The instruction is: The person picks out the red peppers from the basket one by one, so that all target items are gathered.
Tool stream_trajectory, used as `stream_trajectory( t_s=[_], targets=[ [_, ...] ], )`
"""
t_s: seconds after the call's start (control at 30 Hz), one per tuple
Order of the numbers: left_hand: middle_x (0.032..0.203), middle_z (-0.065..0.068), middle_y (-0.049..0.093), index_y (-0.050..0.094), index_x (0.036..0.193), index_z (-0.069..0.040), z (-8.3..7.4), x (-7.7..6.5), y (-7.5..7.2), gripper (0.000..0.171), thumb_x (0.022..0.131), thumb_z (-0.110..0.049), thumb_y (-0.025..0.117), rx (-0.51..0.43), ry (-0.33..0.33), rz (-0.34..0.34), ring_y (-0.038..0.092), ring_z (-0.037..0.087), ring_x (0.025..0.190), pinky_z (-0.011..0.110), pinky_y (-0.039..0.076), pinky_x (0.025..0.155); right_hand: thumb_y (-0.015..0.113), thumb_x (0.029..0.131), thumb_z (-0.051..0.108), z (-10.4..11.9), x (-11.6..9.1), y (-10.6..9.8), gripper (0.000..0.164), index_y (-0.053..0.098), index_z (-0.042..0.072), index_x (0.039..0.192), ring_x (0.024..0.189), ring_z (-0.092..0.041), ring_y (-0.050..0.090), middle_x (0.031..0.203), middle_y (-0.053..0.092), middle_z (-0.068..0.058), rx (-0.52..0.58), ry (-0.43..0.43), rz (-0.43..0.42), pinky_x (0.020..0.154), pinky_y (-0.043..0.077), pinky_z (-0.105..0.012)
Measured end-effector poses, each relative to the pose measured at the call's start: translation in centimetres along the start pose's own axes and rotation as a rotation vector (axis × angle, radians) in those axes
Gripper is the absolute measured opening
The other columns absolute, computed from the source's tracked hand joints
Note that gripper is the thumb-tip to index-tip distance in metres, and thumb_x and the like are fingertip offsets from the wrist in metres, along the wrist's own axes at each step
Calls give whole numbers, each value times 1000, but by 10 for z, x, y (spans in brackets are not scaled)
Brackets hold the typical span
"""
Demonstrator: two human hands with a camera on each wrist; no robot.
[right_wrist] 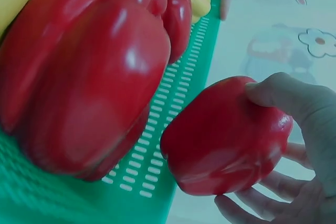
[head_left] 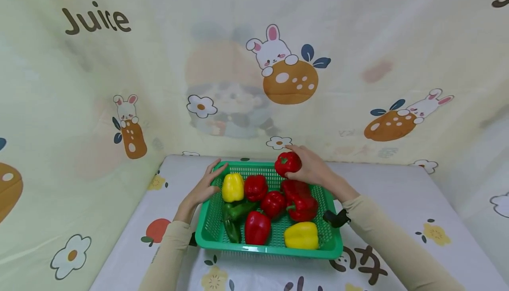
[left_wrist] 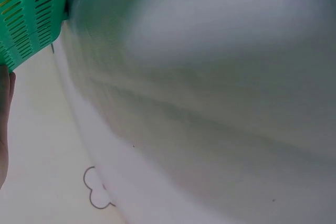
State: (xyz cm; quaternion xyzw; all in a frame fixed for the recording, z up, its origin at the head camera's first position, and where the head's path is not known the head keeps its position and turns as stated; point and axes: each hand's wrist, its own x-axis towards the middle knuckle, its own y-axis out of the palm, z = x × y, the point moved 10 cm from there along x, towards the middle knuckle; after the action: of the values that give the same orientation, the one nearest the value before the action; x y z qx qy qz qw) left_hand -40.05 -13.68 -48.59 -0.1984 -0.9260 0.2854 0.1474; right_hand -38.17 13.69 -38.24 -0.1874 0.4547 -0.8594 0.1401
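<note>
ok so watching this from across the room, the right hand (head_left: 312,166) has a red bell pepper (head_left: 287,164) — grip curled round it, thumb on one side and fingers on the other. The pepper's up above the back right part of a green plastic basket (head_left: 274,250), green stem showing, and up close there's a visible gap between it and the nearest big red one

The left hand (head_left: 203,188) is at the basket's back left corner, fingers spread and touching the rim, nothing picked up in that grip

Inside the basket it's pretty colourful: a yellow pepper (head_left: 233,188) at the back left, a second red pepper (head_left: 256,188) right beside it, a third red pepper (head_left: 273,204) around the middle, and some long green vegetables (head_left: 238,210) near the left side. A fourth red pepper (head_left: 257,228) is by the front edge, with another yellow pepper (head_left: 301,236) over at front right. Big red lump (head_left: 303,207) on the right side too — can't tell if that's one pepper or two

Whole thing's sitting on a pale surface (head_left: 381,189) with flower prints, rabbit-print curtain (head_left: 350,119) behind it
</note>
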Motion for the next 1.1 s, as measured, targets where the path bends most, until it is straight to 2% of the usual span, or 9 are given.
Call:
stream_trajectory(
  t_s=[0.4, 0.63, 0.77, 1.1],
  targets=[
    [164, 14, 1, 31, 155, -8, 8, 1, 3, 86, 75, 13, 52, -27, -3, 1, 2, 41, 148, 70, 21, 106, 79, 79, 20, -25, -14, -18, 80, 40, -2, 146, 111, -36, 52, 129, 53, -25, 68, 64, -64, 84, 53, -48],
    [164, 16, 1, 31, 155, -7, 5, 0, 2, 85, 75, 12, 52, -25, -5, 11, 2, 42, 148, 70, 21, 106, 80, 78, 18, -42, -22, -31, 81, 40, -5, 144, 113, -41, 50, 128, 47, -27, 100, 135, -111, 81, 55, -50],
    [164, 16, 0, 30, 155, -5, 3, 0, 2, 84, 75, 12, 51, -28, -1, 12, 2, 43, 147, 70, 22, 105, 80, 78, 17, -51, -24, -41, 80, 40, -7, 143, 115, -43, 49, 127, 47, -27, 118, 136, -158, 81, 55, -53],
    [164, 14, -1, 29, 155, -6, 1, 0, 3, 85, 75, 14, 51, -47, 3, 19, 1, 42, 148, 68, 24, 105, 77, 84, 20, -95, -41, -58, 75, 39, -6, 144, 118, -42, 44, 134, 44, -28, 148, 215, -264, 82, 53, -53]
  ],
)
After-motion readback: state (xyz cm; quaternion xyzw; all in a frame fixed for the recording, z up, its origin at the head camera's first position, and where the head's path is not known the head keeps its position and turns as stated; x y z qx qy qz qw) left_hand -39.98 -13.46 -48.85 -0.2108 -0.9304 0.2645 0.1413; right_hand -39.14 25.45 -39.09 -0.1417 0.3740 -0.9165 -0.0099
